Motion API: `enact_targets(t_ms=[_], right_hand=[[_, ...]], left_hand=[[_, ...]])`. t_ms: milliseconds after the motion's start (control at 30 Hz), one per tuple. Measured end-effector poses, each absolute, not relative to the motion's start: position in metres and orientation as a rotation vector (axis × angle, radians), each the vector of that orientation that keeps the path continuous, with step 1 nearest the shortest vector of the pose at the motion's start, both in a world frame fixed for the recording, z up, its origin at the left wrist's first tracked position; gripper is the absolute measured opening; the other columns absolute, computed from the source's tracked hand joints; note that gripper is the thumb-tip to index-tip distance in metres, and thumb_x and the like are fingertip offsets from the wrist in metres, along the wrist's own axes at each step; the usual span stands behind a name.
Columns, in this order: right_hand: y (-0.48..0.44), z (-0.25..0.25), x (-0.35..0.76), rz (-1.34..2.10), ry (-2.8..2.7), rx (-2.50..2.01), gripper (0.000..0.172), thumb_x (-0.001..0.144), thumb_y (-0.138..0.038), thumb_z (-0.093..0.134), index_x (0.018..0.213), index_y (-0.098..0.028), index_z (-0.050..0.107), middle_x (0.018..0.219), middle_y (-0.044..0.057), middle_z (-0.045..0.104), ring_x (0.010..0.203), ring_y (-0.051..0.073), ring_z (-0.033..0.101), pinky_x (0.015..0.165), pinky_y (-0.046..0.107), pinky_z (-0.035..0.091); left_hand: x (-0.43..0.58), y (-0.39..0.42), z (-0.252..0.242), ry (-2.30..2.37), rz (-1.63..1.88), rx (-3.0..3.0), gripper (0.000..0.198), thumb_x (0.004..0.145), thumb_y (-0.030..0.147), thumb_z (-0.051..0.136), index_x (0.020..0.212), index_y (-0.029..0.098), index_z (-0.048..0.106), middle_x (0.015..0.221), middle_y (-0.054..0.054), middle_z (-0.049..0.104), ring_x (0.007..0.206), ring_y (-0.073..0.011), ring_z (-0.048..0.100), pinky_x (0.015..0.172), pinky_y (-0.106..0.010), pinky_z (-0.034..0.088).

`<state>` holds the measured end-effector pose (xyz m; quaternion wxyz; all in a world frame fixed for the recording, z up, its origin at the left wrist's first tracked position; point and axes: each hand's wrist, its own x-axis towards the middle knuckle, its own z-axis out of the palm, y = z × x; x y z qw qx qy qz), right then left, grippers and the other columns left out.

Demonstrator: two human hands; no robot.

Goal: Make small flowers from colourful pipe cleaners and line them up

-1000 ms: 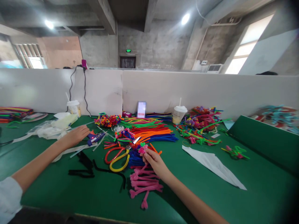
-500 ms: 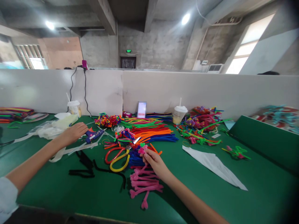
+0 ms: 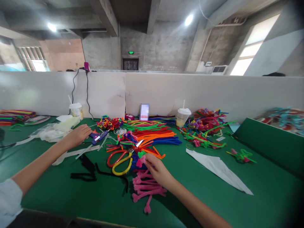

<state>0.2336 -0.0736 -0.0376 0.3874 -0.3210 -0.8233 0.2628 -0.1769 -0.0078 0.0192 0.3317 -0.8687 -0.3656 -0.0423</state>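
My left hand (image 3: 79,135) is at the left, its fingers closed round the handle end of a purple hot glue gun (image 3: 99,137). The gun's nozzle points up and to the right, and a clear glue stick (image 3: 83,152) sticks out behind it. My right hand (image 3: 158,169) pinches a small fuzzy pipe-cleaner flower (image 3: 141,161), pink with a green part on top. Below that hand lies a pile of pink pipe-cleaner pieces with heart-shaped ends (image 3: 148,189). Scissors (image 3: 122,163) with red and yellow handles lie open just left of the flower.
Black pipe cleaners (image 3: 87,175) and a white strip (image 3: 71,154) lie at the left. Orange pipe cleaners (image 3: 154,137), a phone (image 3: 144,112) and a lidded cup (image 3: 183,116) are farther back. White cloth (image 3: 216,169) and a green-pink piece (image 3: 242,156) lie to the right.
My left hand and the glue gun have shifted slightly right, and the gun has turned a little. My right hand has tilted the flower down and to the left.
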Motion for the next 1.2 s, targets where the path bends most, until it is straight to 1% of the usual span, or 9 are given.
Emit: enact_targets(t_ms=[67, 133, 233, 300, 400, 567, 733, 1067, 1200], right_hand=[[-0.08, -0.025, 0.226, 0.471, -2.314, -0.667, 0.021, 0.087, -0.016, 0.034, 0.086, -0.017, 0.055, 0.1, 0.01, 0.058, 0.092, 0.017, 0.051, 0.08, 0.031, 0.041], [-0.081, -0.012, 0.212, 0.262, -2.543, -0.508, 0.022, 0.083, -0.009, 0.037, 0.091, -0.016, 0.056, 0.109, 0.011, 0.057, 0.101, 0.019, 0.049, 0.087, 0.035, 0.038], [-0.068, -0.001, 0.175, 0.021, -2.742, -0.324, 0.023, 0.08, -0.007, 0.04, 0.094, -0.014, 0.057, 0.12, 0.011, 0.053, 0.111, 0.017, 0.044, 0.091, 0.032, 0.036], [-0.054, -0.001, 0.145, -0.141, -2.84, -0.227, 0.021, 0.079, -0.01, 0.044, 0.096, -0.01, 0.057, 0.124, 0.013, 0.05, 0.112, 0.019, 0.043, 0.091, 0.031, 0.036], [-0.033, -0.006, 0.106, -0.284, -2.907, -0.262, 0.019, 0.076, -0.014, 0.049, 0.093, -0.011, 0.058, 0.123, 0.012, 0.051, 0.103, 0.021, 0.047, 0.08, 0.033, 0.041], [-0.015, -0.016, 0.075, -0.351, -2.893, -0.346, 0.02, 0.079, -0.02, 0.045, 0.091, -0.013, 0.059, 0.128, 0.008, 0.048, 0.097, 0.022, 0.047, 0.076, 0.034, 0.038], [-0.01, -0.026, 0.064, -0.364, -2.883, -0.397, 0.022, 0.08, -0.023, 0.042, 0.092, -0.012, 0.058, 0.124, 0.007, 0.051, 0.091, 0.021, 0.047, 0.073, 0.034, 0.036], [-0.011, -0.033, 0.059, -0.33, -2.862, -0.477, 0.02, 0.08, -0.023, 0.04, 0.085, -0.013, 0.056, 0.092, 0.006, 0.062, 0.083, 0.021, 0.048, 0.073, 0.036, 0.033], [-0.013, -0.031, 0.056, -0.335, -2.868, -0.464, 0.019, 0.077, -0.023, 0.043, 0.083, -0.011, 0.057, 0.087, 0.008, 0.062, 0.085, 0.023, 0.047, 0.074, 0.038, 0.031]], left_hand=[[-0.175, -0.007, 0.019, -0.952, -0.096, -2.286, 0.025, 0.084, 0.011, 0.037, 0.097, 0.011, 0.059, 0.095, -0.013, 0.059, 0.092, -0.0219, 0.05, 0.088, -0.04, 0.038], [-0.175, -0.007, 0.019, -0.953, -0.076, -2.299, 0.025, 0.084, 0.011, 0.037, 0.098, 0.01, 0.058, 0.096, -0.013, 0.059, 0.093, -0.0221, 0.049, 0.089, -0.039, 0.037], [-0.177, -0.008, 0.016, -0.995, -0.075, -2.323, 0.024, 0.085, 0.014, 0.038, 0.098, 0.008, 0.057, 0.095, -0.013, 0.058, 0.092, -0.0218, 0.049, 0.085, -0.036, 0.04], [-0.179, -0.008, 0.012, -1.021, -0.083, -2.348, 0.023, 0.085, 0.013, 0.039, 0.097, 0.009, 0.057, 0.094, -0.013, 0.058, 0.091, -0.0207, 0.049, 0.082, -0.034, 0.041], [-0.183, -0.006, 0.006, -1.037, -0.076, -2.37, 0.021, 0.083, 0.012, 0.041, 0.096, 0.01, 0.057, 0.094, -0.012, 0.058, 0.091, -0.0195, 0.05, 0.081, -0.032, 0.041], [-0.187, -0.004, 0.002, -1.051, -0.064, -2.389, 0.021, 0.084, 0.014, 0.042, 0.099, 0.011, 0.056, 0.096, -0.012, 0.057, 0.091, -0.0198, 0.05, 0.081, -0.032, 0.041], [-0.187, -0.006, 0.003, -1.059, -0.037, -2.373, 0.022, 0.084, 0.014, 0.041, 0.1, 0.009, 0.055, 0.096, -0.013, 0.058, 0.093, -0.0209, 0.049, 0.083, -0.033, 0.041], [-0.184, -0.006, 0.006, -1.054, -0.073, -2.39, 0.023, 0.084, 0.011, 0.04, 0.099, 0.01, 0.056, 0.097, -0.012, 0.058, 0.093, -0.0196, 0.05, 0.083, -0.033, 0.041], [-0.186, -0.002, 0.012, -1.037, -0.013, -2.378, 0.024, 0.083, 0.011, 0.04, 0.102, 0.009, 0.055, 0.099, -0.013, 0.057, 0.095, -0.0211, 0.049, 0.083, -0.034, 0.041]])
